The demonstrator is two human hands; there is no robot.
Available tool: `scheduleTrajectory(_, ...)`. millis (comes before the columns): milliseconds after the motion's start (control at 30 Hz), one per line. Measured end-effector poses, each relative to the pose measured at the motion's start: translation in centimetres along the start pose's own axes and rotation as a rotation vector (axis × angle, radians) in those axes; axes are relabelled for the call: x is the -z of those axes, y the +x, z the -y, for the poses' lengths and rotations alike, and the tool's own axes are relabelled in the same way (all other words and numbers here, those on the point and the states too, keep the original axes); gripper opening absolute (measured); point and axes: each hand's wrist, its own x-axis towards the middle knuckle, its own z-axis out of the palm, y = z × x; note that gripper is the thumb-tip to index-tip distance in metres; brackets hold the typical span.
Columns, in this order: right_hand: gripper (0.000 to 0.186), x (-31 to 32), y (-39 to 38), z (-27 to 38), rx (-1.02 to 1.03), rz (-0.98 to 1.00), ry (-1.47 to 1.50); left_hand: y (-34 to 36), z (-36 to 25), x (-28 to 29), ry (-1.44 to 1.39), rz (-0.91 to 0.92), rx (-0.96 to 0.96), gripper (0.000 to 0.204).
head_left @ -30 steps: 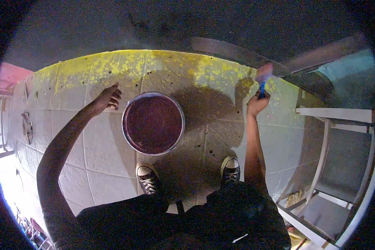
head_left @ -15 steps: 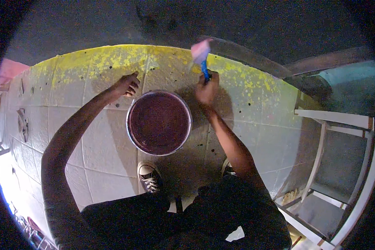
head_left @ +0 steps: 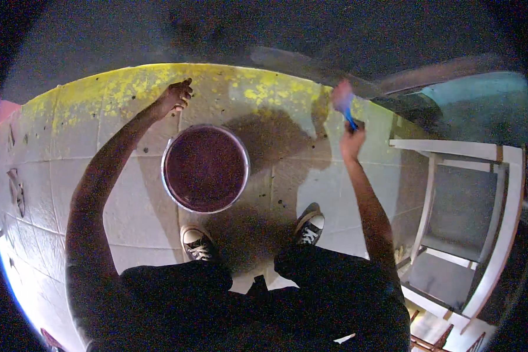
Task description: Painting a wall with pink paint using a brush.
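Note:
In my right hand (head_left: 353, 139) is a paintbrush (head_left: 348, 112) with a blue handle and a pinkish head smeared by motion. The brush head is close to the foot of the dark wall (head_left: 264, 32), at the right; whether it touches is unclear. A round bucket (head_left: 207, 210) with a pale rim and a dark maroon inside stands on the floor ahead of my feet. Beyond its far left side, my left hand (head_left: 176, 98) hovers with loosely bent fingers and nothing visible in it.
Yellow splotches (head_left: 258, 91) mark the pale tiled floor (head_left: 132, 205) along the wall. A white-framed chair-like piece (head_left: 457, 144) with grey panels stands at the right. My two dark sneakers (head_left: 198, 245) are behind the bucket. A torn scrap (head_left: 16, 190) lies far left.
My right hand has swung to the right along the wall with the paintbrush. My left hand is slightly farther forward. The view has shifted right, and both sneakers now show.

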Motion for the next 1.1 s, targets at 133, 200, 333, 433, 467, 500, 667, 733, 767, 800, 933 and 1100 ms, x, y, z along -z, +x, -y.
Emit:
scheduleTrajectory(133,0.012,9.6,0.1,-4.2,-0.176,0.085,0.184,2.1,-1.4,-1.3,0.008,-0.019,0.163,0.034)
scheduleTrajectory(200,0.019,14.1,0.2,-10.8,-0.248,0.111,-0.053,4.0,-0.7,-1.1,-0.078,0.059,0.097,0.034)
scheduleTrajectory(333,0.014,16.4,4.4,-0.2,-0.316,0.321,0.276,3.7,0.0,-0.3,0.026,0.137,-0.077,0.045)
scheduleTrajectory(433,0.023,17.7,8.5,9.8,-0.213,0.593,-0.117,2.0,-3.2,-2.1,0.098,0.099,0.024,0.042)
scheduleTrajectory(467,0.025,17.1,9.5,13.0,-0.175,0.636,-0.237,2.2,-2.9,-1.9,0.325,0.004,-0.034,0.044)
scheduleTrajectory(500,0.026,16.5,9.5,14.7,-0.145,0.564,-0.147,2.0,-2.4,-1.9,0.558,-0.077,-0.080,0.055)
scheduleTrajectory(667,0.026,13.9,8.9,27.6,0.076,0.712,0.010,-1.7,-1.5,-0.3,1.146,-0.184,-0.393,0.063)
scheduleTrajectory(733,0.025,12.8,7.8,31.1,0.128,0.800,0.058,-3.3,-2.2,-0.4,1.220,0.041,-0.100,0.061)
scheduleTrajectory(767,0.023,11.7,7.7,31.9,0.168,0.896,0.117,-3.9,-2.2,-0.2,1.371,0.022,-0.073,0.057)
scheduleTrajectory(800,0.023,10.4,7.4,32.4,0.174,0.912,0.140,-4.9,-2.0,0.0,1.373,0.013,-0.044,0.057)
scheduleTrajectory(933,0.018,5.1,3.6,33.8,0.327,1.015,0.255,-8.8,-1.9,0.2,1.318,-0.035,0.173,0.050)
scheduleTrajectory(1100,0.022,-0.6,-0.4,31.7,0.270,1.046,0.419,-12.2,-3.0,-1.2,1.445,0.119,0.327,0.045)
